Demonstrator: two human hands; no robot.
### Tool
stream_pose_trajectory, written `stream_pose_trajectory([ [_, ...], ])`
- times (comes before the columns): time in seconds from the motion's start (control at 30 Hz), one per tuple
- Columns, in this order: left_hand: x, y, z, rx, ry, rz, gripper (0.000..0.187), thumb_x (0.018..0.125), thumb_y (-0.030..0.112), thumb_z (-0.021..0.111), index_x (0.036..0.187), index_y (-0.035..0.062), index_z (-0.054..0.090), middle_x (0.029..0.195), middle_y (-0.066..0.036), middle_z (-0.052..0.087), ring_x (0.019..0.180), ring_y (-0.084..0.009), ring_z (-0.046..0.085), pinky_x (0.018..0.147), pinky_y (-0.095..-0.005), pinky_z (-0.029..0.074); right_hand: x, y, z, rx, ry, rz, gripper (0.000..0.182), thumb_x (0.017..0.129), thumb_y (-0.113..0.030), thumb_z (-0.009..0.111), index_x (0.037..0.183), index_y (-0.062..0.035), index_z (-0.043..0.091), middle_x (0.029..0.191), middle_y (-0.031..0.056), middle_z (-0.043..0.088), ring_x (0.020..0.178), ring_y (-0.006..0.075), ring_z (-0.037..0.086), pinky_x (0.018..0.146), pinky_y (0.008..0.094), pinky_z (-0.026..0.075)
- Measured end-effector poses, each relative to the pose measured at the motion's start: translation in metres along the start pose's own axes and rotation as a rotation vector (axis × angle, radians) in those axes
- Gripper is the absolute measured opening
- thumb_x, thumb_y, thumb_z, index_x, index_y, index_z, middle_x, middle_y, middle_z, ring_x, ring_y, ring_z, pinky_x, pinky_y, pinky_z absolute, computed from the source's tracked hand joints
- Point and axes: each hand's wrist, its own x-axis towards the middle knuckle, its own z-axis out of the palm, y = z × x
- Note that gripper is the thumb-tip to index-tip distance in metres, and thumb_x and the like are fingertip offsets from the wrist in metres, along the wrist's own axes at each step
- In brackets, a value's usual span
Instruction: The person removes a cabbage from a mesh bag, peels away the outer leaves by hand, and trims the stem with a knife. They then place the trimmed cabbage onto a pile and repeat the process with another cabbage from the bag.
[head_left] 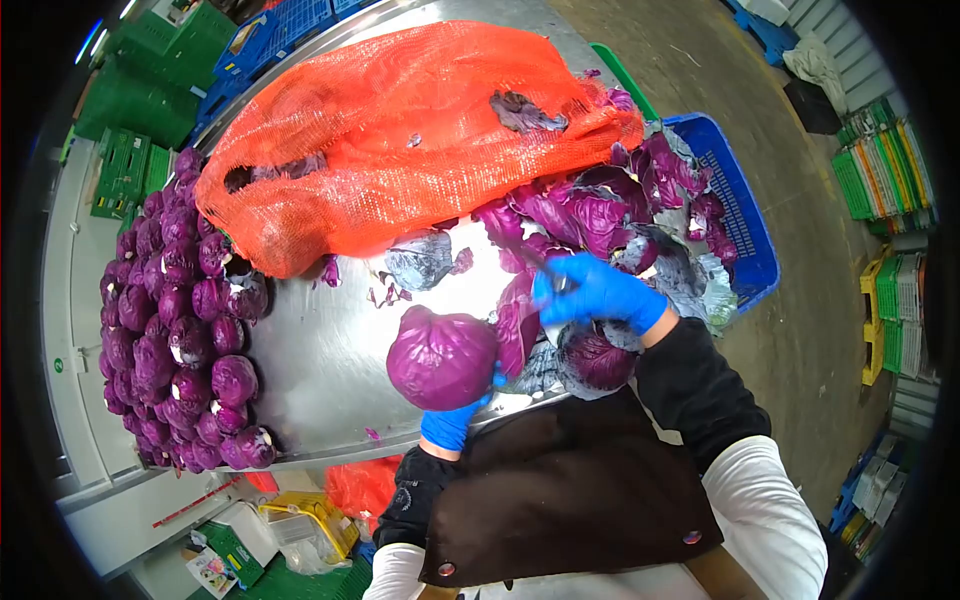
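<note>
In my left hand [452, 424], gloved in blue, rests a round purple cabbage [442, 358] above the front edge of the metal table [330, 370]. The fingers are mostly hidden under and behind it. My right hand [600, 292], also in a blue glove, is closed around a knife [562, 282]; its dark handle shows between the fingers, while the blade is hard to make out. A loose purple leaf [516, 325] lies between the hands. Just below my right hand sits another cabbage [598, 358] with dull outer leaves around it.
Many purple cabbages [180, 320] are piled at the table's left end. An orange mesh sack [400, 130] covers the far side. Stripped leaves [590, 215] heap at the right, reaching a blue crate [745, 220]. A bluish leaf [419, 260] lies mid-table.
</note>
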Motion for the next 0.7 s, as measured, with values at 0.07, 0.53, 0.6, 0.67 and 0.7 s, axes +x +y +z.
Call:
stream_pose_trajectory([
  [0.07,-0.007,-0.020,0.008,-0.548,-0.123,-0.300,0.043,0.088,0.023,0.055,0.129,0.0108,0.048,0.111,-0.010,0.063,0.099,-0.0240,0.060,0.087,-0.0371,0.048,0.007,0.018,-0.014,-0.527,0.410,-0.107,0.030,0.075,-0.016,0.074,0.097,-0.0034,0.059,0.087,0.0058,0.061,0.079,0.0131,0.060,0.068,0.0302,0.050],
  [0.53,-0.024,-0.035,0.023,-2.450,0.180,-0.577,0.042,0.098,0.027,0.040,0.135,0.0061,0.040,0.105,-0.010,0.060,0.083,-0.0225,0.058,0.069,-0.0285,0.049,0.035,0.054,0.069,0.325,0.390,0.163,0.025,0.082,-0.018,0.069,0.100,-0.0039,0.061,0.067,-0.0002,0.051,0.048,0.0070,0.046,0.041,0.0233,0.035],
  [0.6,-0.021,-0.050,0.021,-2.283,0.078,-0.368,0.043,0.098,0.021,0.039,0.139,0.0077,0.036,0.104,-0.008,0.057,0.078,-0.0197,0.053,0.070,-0.0286,0.047,0.034,0.065,0.083,0.287,0.357,0.223,0.027,0.082,-0.019,0.069,0.103,-0.0043,0.062,0.071,0.0009,0.054,0.048,0.0074,0.046,0.041,0.0240,0.036],
  [0.67,-0.012,-0.048,0.013,-2.721,0.161,-0.412,0.045,0.098,0.019,0.040,0.142,0.0077,0.033,0.095,-0.005,0.052,0.071,-0.0117,0.048,0.065,-0.0216,0.043,0.038,0.102,0.081,0.199,0.399,0.271,0.033,0.082,-0.021,0.069,0.109,-0.0046,0.061,0.080,0.0026,0.059,0.050,0.0088,0.047,0.044,0.0256,0.038],
  [0.7,-0.011,-0.048,0.005,-2.716,0.171,-0.407,0.045,0.098,0.019,0.040,0.142,0.0077,0.033,0.095,-0.005,0.052,0.071,-0.0117,0.048,0.065,-0.0216,0.043,0.038,0.131,0.066,0.147,0.465,0.257,0.035,0.082,-0.022,0.069,0.112,-0.0046,0.061,0.086,0.0031,0.061,0.051,0.0096,0.047,0.046,0.0263,0.040],
])
